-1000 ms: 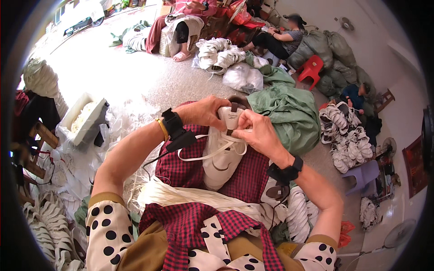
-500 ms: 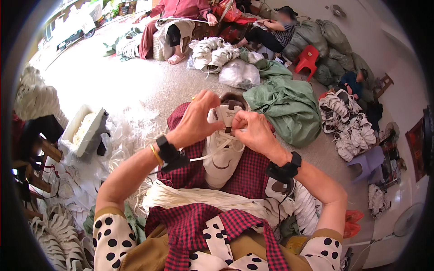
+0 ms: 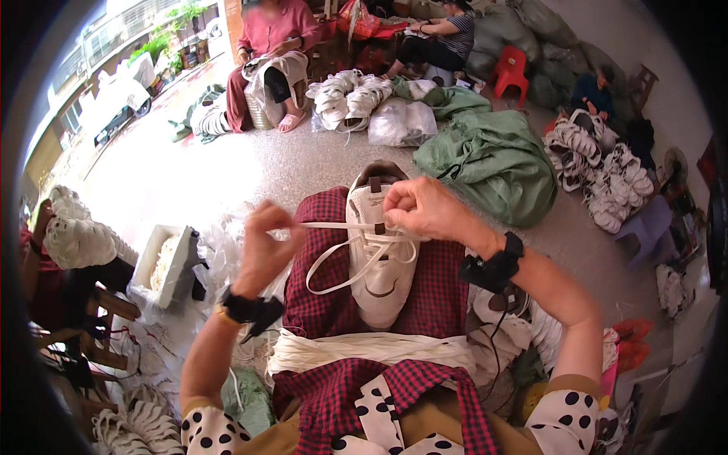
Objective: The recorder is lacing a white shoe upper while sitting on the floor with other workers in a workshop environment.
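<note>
A cream-white sneaker (image 3: 377, 292) rests on my lap over a red-and-black checked cloth (image 3: 322, 288), its toe toward me. My left hand (image 3: 267, 244), off to the left of the sneaker, pinches a flat white shoelace (image 3: 337, 225) pulled straight across to the tongue. Just right of the tongue, my right hand (image 3: 426, 212) has its fingers closed at the upper lacing; what lies between those fingertips is hidden. A loose loop of lace hangs over the sneaker's left side. Across my lap lies a bundle of white laces (image 3: 371, 349).
A white foam box (image 3: 158, 262) stands at the left beside clear plastic. Ahead are a green sack (image 3: 493, 167), bundled white shoe parts (image 3: 349, 98) and a seated person (image 3: 277, 45). Piled sneakers (image 3: 603, 171) and a purple stool (image 3: 648, 231) are at the right.
My left hand has moved left, away from the tongue, drawing the shoelace out taut. My right hand stays by the tongue. The view has tilted up slightly.
</note>
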Demonstrator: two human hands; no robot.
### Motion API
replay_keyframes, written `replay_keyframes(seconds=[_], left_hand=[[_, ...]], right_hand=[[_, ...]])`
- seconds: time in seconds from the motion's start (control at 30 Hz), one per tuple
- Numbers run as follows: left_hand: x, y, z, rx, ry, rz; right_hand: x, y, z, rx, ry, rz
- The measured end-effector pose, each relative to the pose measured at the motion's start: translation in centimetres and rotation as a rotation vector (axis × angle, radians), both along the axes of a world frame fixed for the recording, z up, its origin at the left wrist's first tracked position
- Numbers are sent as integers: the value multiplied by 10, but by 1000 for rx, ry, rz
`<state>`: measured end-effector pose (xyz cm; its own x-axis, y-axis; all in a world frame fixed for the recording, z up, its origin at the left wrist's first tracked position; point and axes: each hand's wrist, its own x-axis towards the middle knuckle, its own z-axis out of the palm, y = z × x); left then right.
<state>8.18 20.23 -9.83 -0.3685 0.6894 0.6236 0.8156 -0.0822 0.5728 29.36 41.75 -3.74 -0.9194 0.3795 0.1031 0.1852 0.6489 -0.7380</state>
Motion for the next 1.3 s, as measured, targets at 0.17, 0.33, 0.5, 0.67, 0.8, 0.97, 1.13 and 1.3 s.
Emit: replay_keyframes(seconds=[0.17, 0.33, 0.5, 0.67, 0.8, 0.97, 1.13, 1.3], left_hand=[[-73, -75, -16, -39, 20, 404], [-113, -115, -13, -101, 61, 592], [-142, -113, -15, -77, 134, 714], [-141, -84, -36, -108, 136, 657], [-70, -24, -19, -21, 89, 322], [19, 9, 3, -77, 160, -65], [59, 23, 23, -101, 136, -153], [77, 43, 34, -37, 148, -228]], right_hand=[[-5, -7, 5, -41, -21, 26], [1, 1, -2, -115, 1, -2], [6, 5, -8, -125, 47, 52], [25, 6, -18, -155, 174, 52], [41, 4, -27, 82, 99, 9], [42, 10, -34, 92, -39, 76], [47, 7, -23, -299, -183, 0], [59, 4, -43, -7, -102, 142]])
